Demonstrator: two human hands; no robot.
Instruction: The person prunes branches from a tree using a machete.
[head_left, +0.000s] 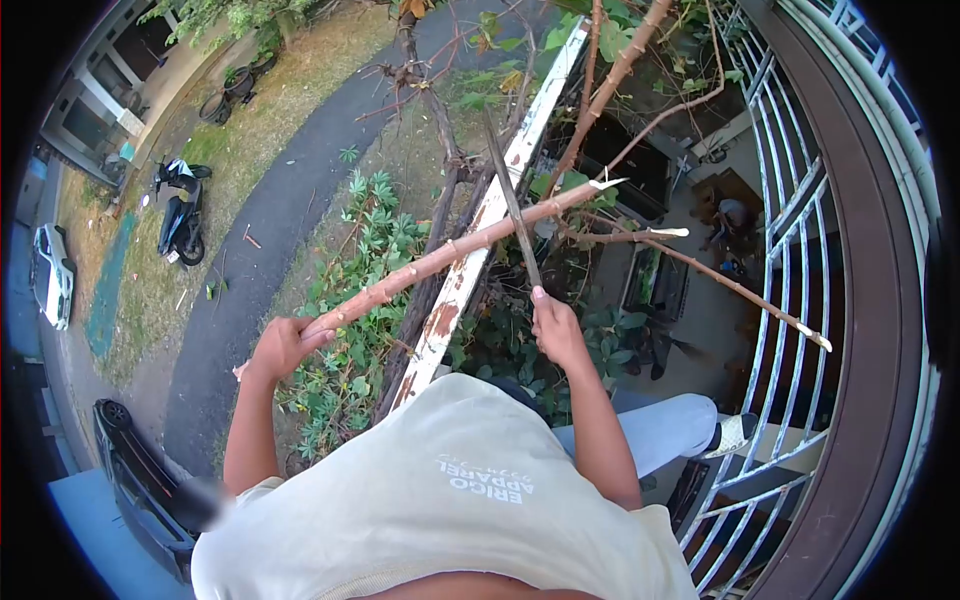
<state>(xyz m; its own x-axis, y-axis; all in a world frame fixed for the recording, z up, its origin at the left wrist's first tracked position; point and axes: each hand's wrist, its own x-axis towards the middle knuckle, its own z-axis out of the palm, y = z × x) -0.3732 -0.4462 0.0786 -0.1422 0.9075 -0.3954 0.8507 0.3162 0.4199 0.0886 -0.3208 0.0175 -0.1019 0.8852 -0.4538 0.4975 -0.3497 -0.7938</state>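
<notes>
My left hand is wrapped round the lower end of a thick, knobbly cut branch. The branch slants up to the right, ending in a pale, splintered tip. In my right hand is the handle of a machete, mostly hidden by my fingers. Its long dark blade points up and away, crossing the branch near its far end in this view. Just right of the blade, a thinner branch shows a pale cut end. Another slim branch runs down to the right towards the railing.
A white, rust-patched beam runs below my arms, far above the ground. Barred metal railing stands at right, with my shoe against it. Leafy stems rise ahead. Below are a motorbike, a path and cars.
</notes>
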